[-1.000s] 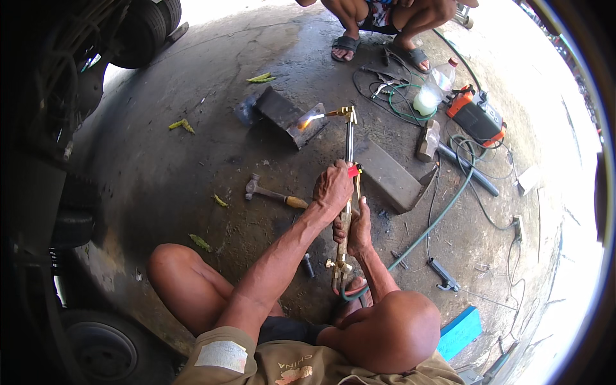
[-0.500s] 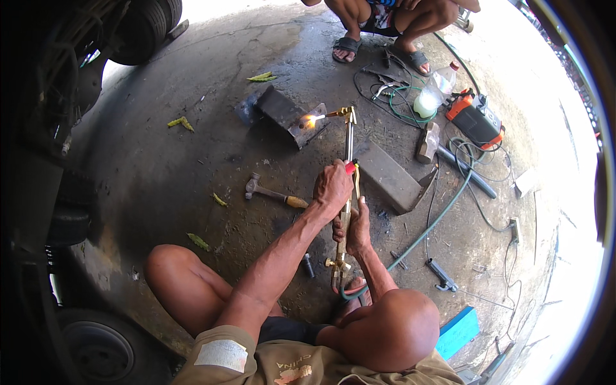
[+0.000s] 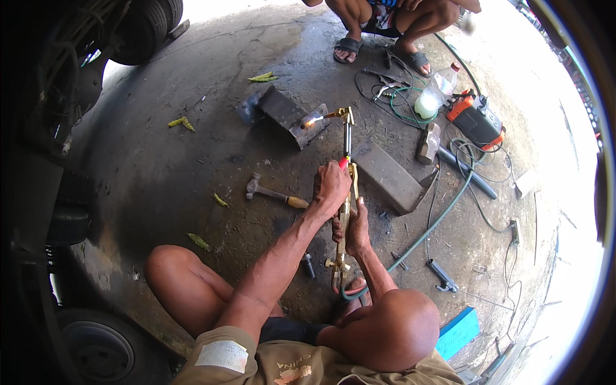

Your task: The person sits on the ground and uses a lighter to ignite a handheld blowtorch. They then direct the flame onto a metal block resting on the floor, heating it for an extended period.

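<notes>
A brass and steel cutting torch (image 3: 348, 138) runs upright between my hands, its bent head lit with a short flame (image 3: 314, 120). My left hand (image 3: 332, 185) is closed around the torch's upper part, and a small red object (image 3: 344, 162) sticks out beside its fingers. Lower down, my right hand (image 3: 357, 230) wraps around the brass handle, next to the lever. The flame meets the end plate (image 3: 307, 131) of a dark steel channel piece (image 3: 280, 110), glowing orange at one spot. Red and green hoses (image 3: 351, 294) leave the torch's bottom.
A hammer (image 3: 273, 194) lies left of my hands; a steel channel (image 3: 391, 176) lies right. Beyond are a sledgehammer head (image 3: 428, 144), a pipe (image 3: 467, 172), an orange-black welding machine (image 3: 476, 119), a plastic bottle (image 3: 439, 88) and cables. Another person (image 3: 391, 25) squats ahead. Truck tyres (image 3: 138, 32) stand left.
The flame has become smaller and bluer. The red object by my left hand has shifted slightly left and points more upward. Both hands stay on the torch.
</notes>
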Motion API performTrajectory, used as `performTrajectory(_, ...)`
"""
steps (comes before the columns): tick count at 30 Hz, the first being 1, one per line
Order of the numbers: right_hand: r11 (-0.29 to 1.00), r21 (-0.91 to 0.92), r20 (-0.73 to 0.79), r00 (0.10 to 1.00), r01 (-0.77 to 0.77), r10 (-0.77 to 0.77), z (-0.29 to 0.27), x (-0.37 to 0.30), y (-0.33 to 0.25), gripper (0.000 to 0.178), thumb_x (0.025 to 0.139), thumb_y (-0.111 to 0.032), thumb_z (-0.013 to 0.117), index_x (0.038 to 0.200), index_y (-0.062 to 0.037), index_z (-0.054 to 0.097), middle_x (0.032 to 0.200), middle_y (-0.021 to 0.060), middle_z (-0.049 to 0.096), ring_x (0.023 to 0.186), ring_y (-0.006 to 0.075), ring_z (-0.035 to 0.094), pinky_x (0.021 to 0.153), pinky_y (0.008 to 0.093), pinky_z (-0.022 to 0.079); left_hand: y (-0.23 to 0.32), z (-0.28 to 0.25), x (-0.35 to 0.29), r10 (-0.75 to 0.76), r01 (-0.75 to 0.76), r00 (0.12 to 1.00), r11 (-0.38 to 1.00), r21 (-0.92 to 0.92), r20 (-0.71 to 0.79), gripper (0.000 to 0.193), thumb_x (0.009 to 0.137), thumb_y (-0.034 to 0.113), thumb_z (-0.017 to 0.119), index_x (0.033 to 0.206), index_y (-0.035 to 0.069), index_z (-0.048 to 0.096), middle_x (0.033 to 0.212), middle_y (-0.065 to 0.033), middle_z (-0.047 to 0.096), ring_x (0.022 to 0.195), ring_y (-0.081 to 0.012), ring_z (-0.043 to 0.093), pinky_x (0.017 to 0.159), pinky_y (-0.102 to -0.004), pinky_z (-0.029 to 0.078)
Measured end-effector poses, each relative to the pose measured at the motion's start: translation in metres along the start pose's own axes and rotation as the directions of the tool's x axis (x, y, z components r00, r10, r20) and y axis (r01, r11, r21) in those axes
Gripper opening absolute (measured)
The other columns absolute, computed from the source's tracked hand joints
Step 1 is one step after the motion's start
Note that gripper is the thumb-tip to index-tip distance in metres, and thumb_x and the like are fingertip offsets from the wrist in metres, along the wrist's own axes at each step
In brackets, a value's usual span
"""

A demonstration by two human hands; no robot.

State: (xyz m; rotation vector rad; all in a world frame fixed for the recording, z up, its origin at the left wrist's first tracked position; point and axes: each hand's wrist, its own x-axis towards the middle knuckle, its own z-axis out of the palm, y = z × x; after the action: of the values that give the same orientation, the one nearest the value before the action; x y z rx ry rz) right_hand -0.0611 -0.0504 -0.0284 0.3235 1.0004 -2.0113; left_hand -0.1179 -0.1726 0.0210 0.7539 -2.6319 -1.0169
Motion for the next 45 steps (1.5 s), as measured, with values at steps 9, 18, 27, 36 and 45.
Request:
performTrajectory(9, 1.0, 0.008, 0.014, 1.0, 0.017, -0.017, 0.001, 0.001, -0.001, 0.078, 0.093, -0.081, 0.031, 0.092, -0.0063, 0.055, 0.061, 0.0014, 0.05, 0.042, 0.0123, 0.042, 0.041, 0.0276, 0.037, 0.002, -0.008, -0.001, 0.045, -0.044, 0.997, 0.999, -0.014, 0.067, 0.026, 0.093, 0.018, 0.065, 0.086, -0.007, 0.064, 0.076, -0.0317, 0.066, 0.081, -0.0477, 0.069, 0.067, -0.0518, 0.054)
performTrajectory(18, 1.0, 0.003, 0.033, 0.999, 0.011, -0.011, 0.001, 0.004, -0.001, 0.074, 0.093, -0.08, 0.032, 0.092, -0.0086, 0.051, 0.064, 0.0016, 0.048, 0.044, 0.0125, 0.04, 0.042, 0.0276, 0.035, -0.005, -0.005, -0.001, 0.144, -0.147, 0.985, 0.989, 0.029, 0.096, 0.018, 0.082, 0.004, 0.07, 0.09, -0.008, 0.059, 0.079, -0.0313, 0.067, 0.081, -0.0453, 0.071, 0.069, -0.0495, 0.057)
performTrajectory(27, 1.0, 0.007, 0.009, 1.0, 0.015, -0.015, 0.0, 0.005, 0.0, 0.077, 0.093, -0.08, 0.031, 0.092, -0.0069, 0.054, 0.061, 0.0009, 0.049, 0.043, 0.0118, 0.041, 0.042, 0.0278, 0.036, -0.002, -0.009, -0.001, 0.171, -0.175, 0.977, 0.984, 0.023, 0.125, 0.018, 0.081, 0.004, 0.07, 0.089, -0.008, 0.058, 0.079, -0.0321, 0.067, 0.082, -0.0456, 0.071, 0.07, -0.0495, 0.056)
performTrajectory(36, 0.99, 0.14, 0.1, 0.995, -0.01, -0.004, -0.009, 0.001, -0.001, 0.075, 0.094, -0.079, 0.033, 0.097, -0.0076, 0.056, 0.065, 0.0013, 0.052, 0.045, 0.0124, 0.043, 0.041, 0.0273, 0.036, 0.036, -0.06, -0.009, 0.237, -0.362, 0.874, 0.901, 0.241, 0.424, 0.027, 0.087, 0.016, 0.068, 0.096, -0.009, 0.059, 0.079, -0.0286, 0.069, 0.077, -0.0433, 0.072, 0.065, -0.0478, 0.059)
performTrajectory(45, 0.901, 0.423, 0.352, 0.934, -0.099, -0.063, -0.019, -0.015, -0.029, 0.075, 0.098, -0.075, 0.033, 0.098, -0.0031, 0.055, 0.065, -0.001, 0.042, 0.044, 0.008, 0.039, 0.038, 0.0233, 0.034, 0.097, -0.228, -0.102, 0.256, -0.528, 0.222, 0.843, -0.105, 0.941, 0.032, 0.087, 0.025, 0.067, 0.095, -0.006, 0.065, 0.078, -0.0279, 0.069, 0.078, -0.0452, 0.071, 0.073, -0.0491, 0.058)
